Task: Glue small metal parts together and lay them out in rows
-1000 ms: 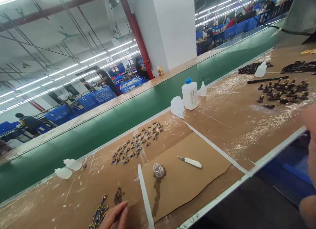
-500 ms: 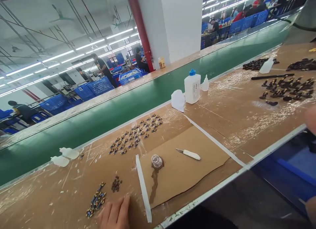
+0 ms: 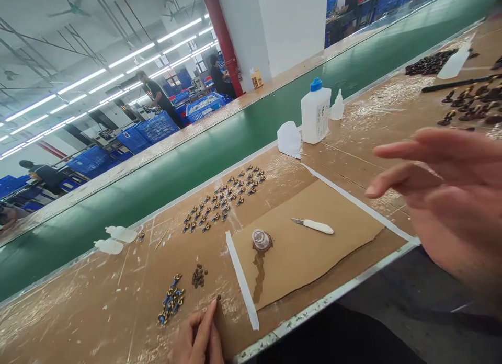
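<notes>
My left hand [image 3: 197,335] rests at the near edge of the table. Its index finger stretches forward, and the fingertip touches a small dark brown piece [image 3: 218,297]. Just beyond lies a loose cluster of similar brown pieces [image 3: 199,275]. Left of that is a heap of small blue, black and yellow figures [image 3: 171,301]. My right hand [image 3: 443,191] is raised above the table at the right, fingers apart and nothing in it. A craft knife [image 3: 318,226] with a white handle and a small clear cup [image 3: 261,240] are on the cardboard sheet [image 3: 298,270].
Rows of small figures [image 3: 223,199] stand farther back. A white bottle with a blue cap [image 3: 315,113] and a squeeze bottle [image 3: 337,106] are behind the cardboard. Two squeeze bottles [image 3: 109,246] lie at the left. A green conveyor belt [image 3: 157,181] runs beyond; people work in the background.
My right hand has come into view from the right edge, raised and open. My left index finger now reaches forward to a single brown piece. The view has shifted slightly.
</notes>
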A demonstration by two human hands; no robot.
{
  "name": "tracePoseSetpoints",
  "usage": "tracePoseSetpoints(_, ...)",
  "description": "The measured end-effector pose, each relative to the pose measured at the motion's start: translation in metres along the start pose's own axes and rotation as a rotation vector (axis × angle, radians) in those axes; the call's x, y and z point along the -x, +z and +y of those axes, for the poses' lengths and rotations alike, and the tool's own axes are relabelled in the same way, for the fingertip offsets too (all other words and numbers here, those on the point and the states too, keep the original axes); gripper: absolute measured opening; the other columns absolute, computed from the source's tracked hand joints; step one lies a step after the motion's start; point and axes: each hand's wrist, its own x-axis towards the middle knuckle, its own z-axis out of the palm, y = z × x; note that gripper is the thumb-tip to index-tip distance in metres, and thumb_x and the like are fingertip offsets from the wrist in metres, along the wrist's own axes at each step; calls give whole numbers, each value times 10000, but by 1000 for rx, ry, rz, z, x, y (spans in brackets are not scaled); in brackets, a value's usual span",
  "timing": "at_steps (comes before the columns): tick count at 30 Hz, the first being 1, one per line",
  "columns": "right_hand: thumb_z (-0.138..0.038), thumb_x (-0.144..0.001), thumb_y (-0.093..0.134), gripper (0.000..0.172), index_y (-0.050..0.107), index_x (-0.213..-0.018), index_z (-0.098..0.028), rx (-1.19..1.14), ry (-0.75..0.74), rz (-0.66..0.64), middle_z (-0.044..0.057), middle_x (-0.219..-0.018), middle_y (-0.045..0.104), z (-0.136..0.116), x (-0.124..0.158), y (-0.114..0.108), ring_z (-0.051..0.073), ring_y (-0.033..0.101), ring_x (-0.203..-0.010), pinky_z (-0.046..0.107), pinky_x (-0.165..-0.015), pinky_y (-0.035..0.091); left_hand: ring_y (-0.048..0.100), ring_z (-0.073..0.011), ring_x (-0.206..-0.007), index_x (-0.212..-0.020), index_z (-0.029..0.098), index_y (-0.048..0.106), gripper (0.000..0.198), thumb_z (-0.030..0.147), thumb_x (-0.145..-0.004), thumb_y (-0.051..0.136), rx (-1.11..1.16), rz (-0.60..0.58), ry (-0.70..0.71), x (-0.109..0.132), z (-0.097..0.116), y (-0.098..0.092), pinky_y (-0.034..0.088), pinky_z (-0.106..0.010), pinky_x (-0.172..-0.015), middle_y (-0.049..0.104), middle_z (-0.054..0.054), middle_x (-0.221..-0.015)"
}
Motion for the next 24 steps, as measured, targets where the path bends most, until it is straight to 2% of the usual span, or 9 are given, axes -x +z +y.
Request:
tracePoseSetpoints(3,-369,-912,452,380,466,-1289,-416,37,-16,16,12,-1074,655,9,3,24,268,664,-894,435,-670,600,594,-137,-613,-919,327,740,254,199,-812,549,-15,57,45,0,3,2,454,-272,-565,644,1,-746)
tracePoseSetpoints(5,-390,-902,464,354,508,-1253,-407,77,14,60,10,-1049,661,22,11,37,260,670,-848,429,-642,601,595,-136,-603,-925,337,737,265,182,-804,559,-2,66,55,0,5,3,450,-271,-550,646,6,-741)
tracePoseSetpoints(8,-362,-901,463,368,491,-1267,-385,137,239,300,26,-1071,640,41,26,50,236,667,-757,449,-657,596,597,-134,-590,-969,373,719,309,166,-794,571,39,69,37,0,10,4,459,-281,-556,642,15,-735)
tracePoseSetpoints(10,-348,-894,473,373,482,-1267,-355,139,405,416,45,-1085,623,50,32,54,226,659,-722,463,-687,591,595,-136,-579,-1001,413,699,331,182,-800,575,44,81,8,0,13,4,466,-297,-572,643,25,-726)
tracePoseSetpoints(12,-353,-888,477,364,486,-1251,-327,121,486,430,61,-1079,616,56,36,57,230,654,-730,466,-707,586,600,-140,-586,-1040,453,674,357,204,-800,586,46,84,-28,-1,13,4,470,-308,-585,652,32,-731)
tracePoseSetpoints(17,-380,-874,496,327,513,-1192,-304,62,519,433,73,-1027,617,56,35,58,233,641,-737,462,-729,574,611,-148,-606,-1030,483,670,352,243,-780,607,84,53,-108,-2,13,4,453,-288,-541,670,31,-742)
tracePoseSetpoints(21,-407,-855,509,324,521,-1162,-305,47,556,439,79,-1029,614,53,34,59,240,636,-731,461,-718,564,604,-145,-600,-958,426,710,313,211,-747,628,116,63,-126,-1,13,1,469,-291,-577,667,20,-739)
tracePoseSetpoints(24,-426,-844,508,324,524,-1149,-316,37,570,439,76,-1020,611,51,34,60,247,634,-735,474,-731,556,634,-186,-656,-905,335,723,198,278,-782,580,1,52,-193,-12,3,-12,490,-334,-665,698,-13,-781)
